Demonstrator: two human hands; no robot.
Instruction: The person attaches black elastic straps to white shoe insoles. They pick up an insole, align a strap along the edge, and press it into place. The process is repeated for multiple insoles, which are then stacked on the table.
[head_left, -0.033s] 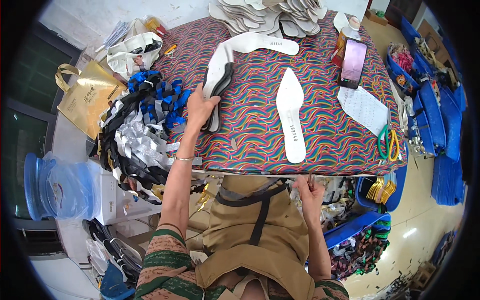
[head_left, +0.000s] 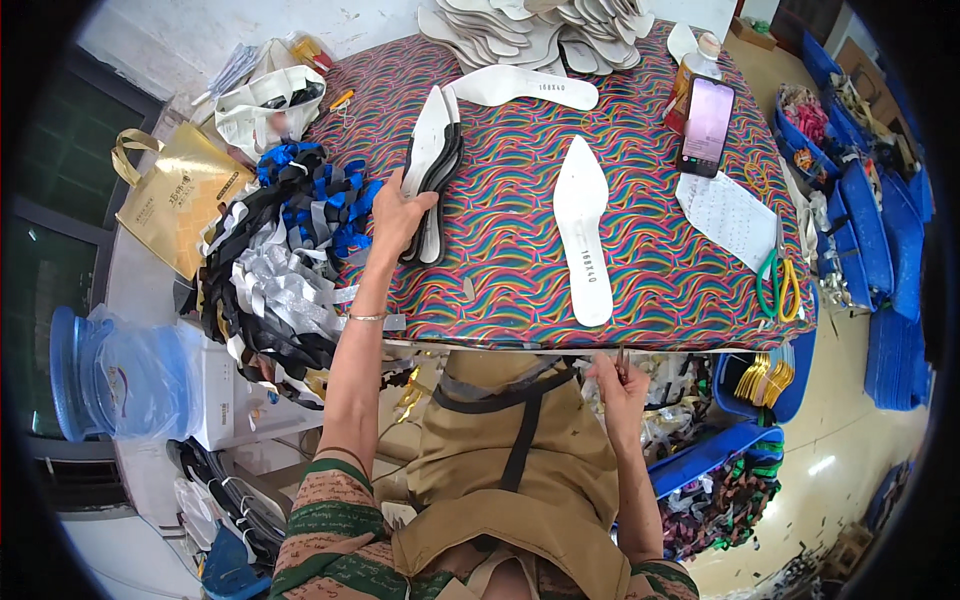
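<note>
My left hand (head_left: pixel 402 215) is closed round the lower part of a small stack of shoe insoles (head_left: pixel 432 140), white on top with black ones under it. The stack is over the left part of the patterned table (head_left: pixel 500 260), pointed ends away from me. A single white insole (head_left: pixel 582 235) lies flat to its right, toe pointing away. Beyond the stack's tip another white insole (head_left: pixel 520 87) lies crosswise. My right hand (head_left: pixel 622 393) is at the table's front edge, fingers closed on a thin dark object that I cannot make out.
A pile of insoles (head_left: pixel 530 40) rises at the back. On the right, a phone (head_left: pixel 706 125) leans against a bottle (head_left: pixel 702 62), near a paper sheet (head_left: pixel 725 220) and scissors (head_left: pixel 778 290). Braided straps (head_left: pixel 290 275) hang over the left edge. Blue bins (head_left: pixel 865 235) stand on the right.
The insole stack in my left hand has shifted slightly, its blurred tip now sharp and a little further left. My right hand has hardly moved.
</note>
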